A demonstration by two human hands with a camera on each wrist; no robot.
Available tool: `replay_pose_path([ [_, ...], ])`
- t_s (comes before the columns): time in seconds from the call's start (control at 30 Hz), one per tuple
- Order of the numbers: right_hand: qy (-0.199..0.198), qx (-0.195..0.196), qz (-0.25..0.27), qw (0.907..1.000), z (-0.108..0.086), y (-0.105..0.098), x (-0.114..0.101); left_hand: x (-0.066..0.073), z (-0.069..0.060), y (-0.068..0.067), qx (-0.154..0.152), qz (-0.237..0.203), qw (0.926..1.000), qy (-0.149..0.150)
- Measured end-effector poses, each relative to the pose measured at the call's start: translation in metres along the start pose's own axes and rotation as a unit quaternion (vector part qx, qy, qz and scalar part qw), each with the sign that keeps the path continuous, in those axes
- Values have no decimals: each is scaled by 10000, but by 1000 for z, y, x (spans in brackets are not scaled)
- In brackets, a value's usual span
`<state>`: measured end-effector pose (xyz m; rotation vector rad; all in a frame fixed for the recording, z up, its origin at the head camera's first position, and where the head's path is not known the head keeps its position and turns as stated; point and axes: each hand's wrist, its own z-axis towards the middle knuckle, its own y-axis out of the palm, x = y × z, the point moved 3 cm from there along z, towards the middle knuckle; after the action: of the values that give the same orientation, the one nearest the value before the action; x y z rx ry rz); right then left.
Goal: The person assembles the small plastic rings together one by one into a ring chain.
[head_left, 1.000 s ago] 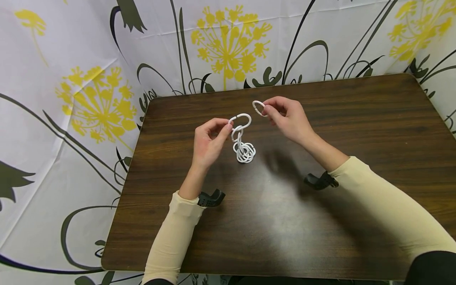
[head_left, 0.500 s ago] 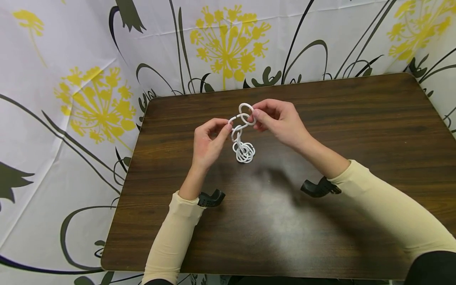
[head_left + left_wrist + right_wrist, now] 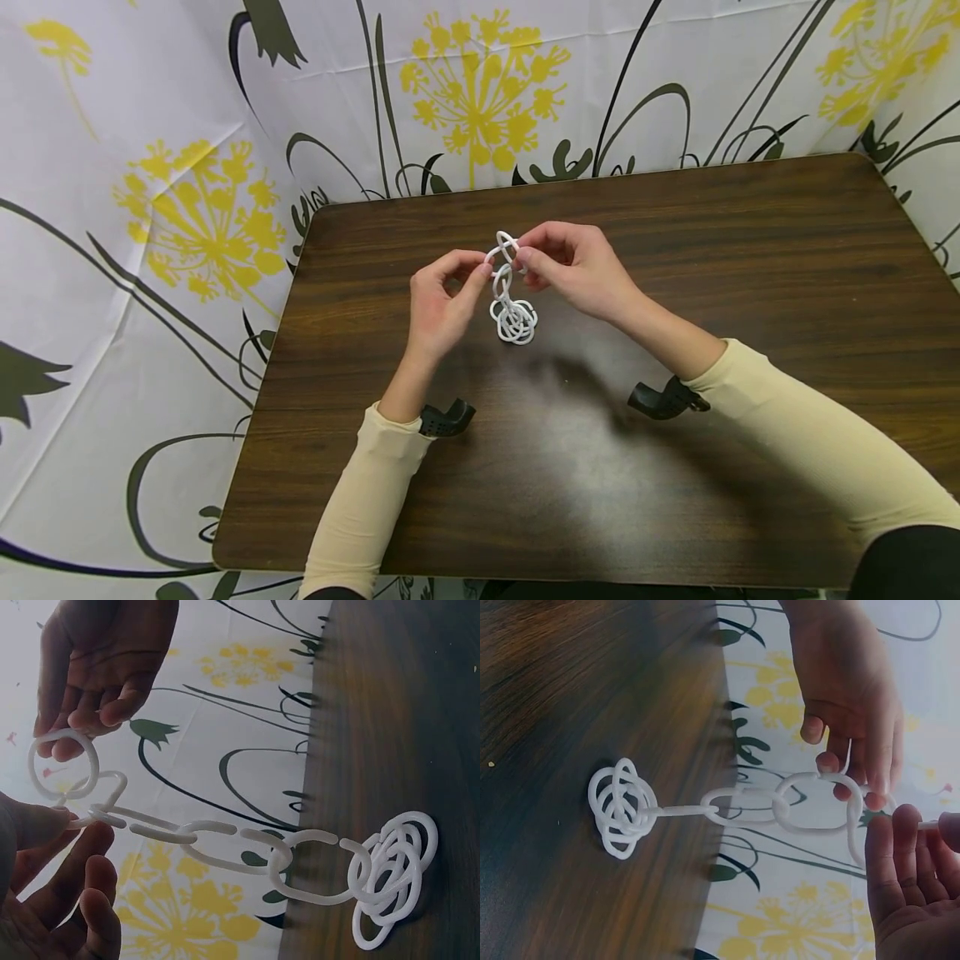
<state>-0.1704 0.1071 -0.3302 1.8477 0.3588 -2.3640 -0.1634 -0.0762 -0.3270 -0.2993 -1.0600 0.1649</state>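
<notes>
A chain of white plastic links hangs between my hands over the table, its lower end in a small heap (image 3: 514,323). My left hand (image 3: 442,300) pinches the chain's top link (image 3: 120,784) between thumb and fingers. My right hand (image 3: 577,268) pinches another white link (image 3: 95,771) by its side. In the head view these two links overlap; whether they are hooked together I cannot tell. Small gaps show in some links of the chain in the left wrist view. In the right wrist view, fingers partly hide the held links.
The dark wood-grain table (image 3: 750,267) stretches out around the hands. Behind it and at the left hangs a white cloth (image 3: 337,83) with yellow flowers and dark stems. Black wrist mounts (image 3: 446,418) jut out near both cuffs.
My right hand has moved left and slightly down, carrying its link from apart to overlapping the chain's top link. The left hand has hardly moved; the heap stays on the table.
</notes>
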Motion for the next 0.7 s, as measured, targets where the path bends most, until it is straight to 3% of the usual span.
replay_pose_path([
  [0.33, -18, 12, -130, 9999, 2, 2, 1, -1, -1, 0, -41, 18, 10000, 78],
  [0.7, -57, 104, -158, 9998, 4, -3, 3, -2, -2, 1, -144, 47, 9997, -207],
])
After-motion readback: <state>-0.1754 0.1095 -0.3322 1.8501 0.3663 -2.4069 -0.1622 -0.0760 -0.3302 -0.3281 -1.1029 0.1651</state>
